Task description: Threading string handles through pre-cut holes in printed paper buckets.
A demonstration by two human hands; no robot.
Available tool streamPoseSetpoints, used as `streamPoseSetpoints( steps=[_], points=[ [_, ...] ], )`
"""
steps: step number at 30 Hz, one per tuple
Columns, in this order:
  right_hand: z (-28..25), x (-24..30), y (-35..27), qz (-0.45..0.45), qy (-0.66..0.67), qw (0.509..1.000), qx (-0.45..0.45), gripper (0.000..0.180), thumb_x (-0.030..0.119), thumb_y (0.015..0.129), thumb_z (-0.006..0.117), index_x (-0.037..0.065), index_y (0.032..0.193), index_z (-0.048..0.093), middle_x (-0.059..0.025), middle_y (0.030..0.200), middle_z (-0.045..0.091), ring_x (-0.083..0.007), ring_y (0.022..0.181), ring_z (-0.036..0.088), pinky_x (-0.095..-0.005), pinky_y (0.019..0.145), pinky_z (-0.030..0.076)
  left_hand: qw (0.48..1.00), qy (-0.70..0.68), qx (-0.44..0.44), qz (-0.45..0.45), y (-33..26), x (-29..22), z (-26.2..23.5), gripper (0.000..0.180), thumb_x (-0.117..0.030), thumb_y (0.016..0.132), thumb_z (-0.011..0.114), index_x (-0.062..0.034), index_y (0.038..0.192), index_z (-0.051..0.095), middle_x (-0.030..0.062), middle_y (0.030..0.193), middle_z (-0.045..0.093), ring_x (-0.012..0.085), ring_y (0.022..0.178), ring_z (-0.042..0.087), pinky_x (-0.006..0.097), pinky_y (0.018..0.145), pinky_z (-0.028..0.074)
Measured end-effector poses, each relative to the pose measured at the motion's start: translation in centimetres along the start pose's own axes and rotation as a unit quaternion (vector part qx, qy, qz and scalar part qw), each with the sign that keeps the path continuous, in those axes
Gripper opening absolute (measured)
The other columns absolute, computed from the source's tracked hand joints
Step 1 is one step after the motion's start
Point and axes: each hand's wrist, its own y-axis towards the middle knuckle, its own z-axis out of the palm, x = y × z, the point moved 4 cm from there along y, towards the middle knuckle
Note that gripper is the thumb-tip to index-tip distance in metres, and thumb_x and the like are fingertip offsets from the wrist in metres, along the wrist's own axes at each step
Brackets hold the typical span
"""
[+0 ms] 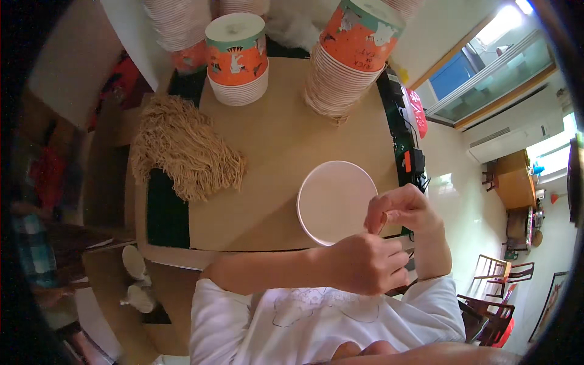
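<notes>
A round white paper bucket stands at the near right of the table, its rim facing up. Over its right edge, my right hand is closed in a pinch on a short brownish piece of cord. My left hand is right below it, fingers curled and the back of the hand turned up; what its fingertips hold is hidden. The two hands nearly meet at the cord. A loose heap of tan cords lies at the left of the table.
Upside-down stacks of orange-and-green printed paper buckets stand at the back: a short stack, a tall leaning stack and a wrapped stack. Black devices with cables line the right table edge. Chairs stand farther off at the right.
</notes>
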Motion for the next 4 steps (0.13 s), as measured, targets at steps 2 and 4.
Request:
streamPoseSetpoints(
  steps=[2, 4],
  points=[
    [0.5, 0.1, -0.7, 0.009, 0.018, 1.0, 0.009, 0.026, 0.019, 0.086, 0.056, -0.007, 0.083, 0.062, -0.0151, 0.079, 0.062, -0.0223, 0.078, 0.06, -0.0309, 0.069, 0.047, 0.999, -0.02, 0.035, -0.007, -0.7, -0.5, 0.3, 0.019, -0.016, 0.069, 0.062, -0.0071, 0.057, 0.049, 0.0017, 0.056, 0.045, 0.0139, 0.056, 0.051, 0.027, 0.038, 0.039],
    [0.2, -0.2, -2.0, 0.076, 0.034, 0.997, -0.004, 0.021, 0.015, 0.088, 0.056, -0.005, 0.086, 0.061, -0.0111, 0.086, 0.062, -0.0166, 0.08, 0.059, -0.0282, 0.073, 0.045, 0.997, 0.013, 0.072, -0.012, -1.2, -0.8, -0.5, 0.013, -0.013, 0.067, 0.062, -0.0076, 0.061, 0.052, 0.0005, 0.057, 0.045, 0.0137, 0.056, 0.051, 0.027, 0.04, 0.042]
  ],
)
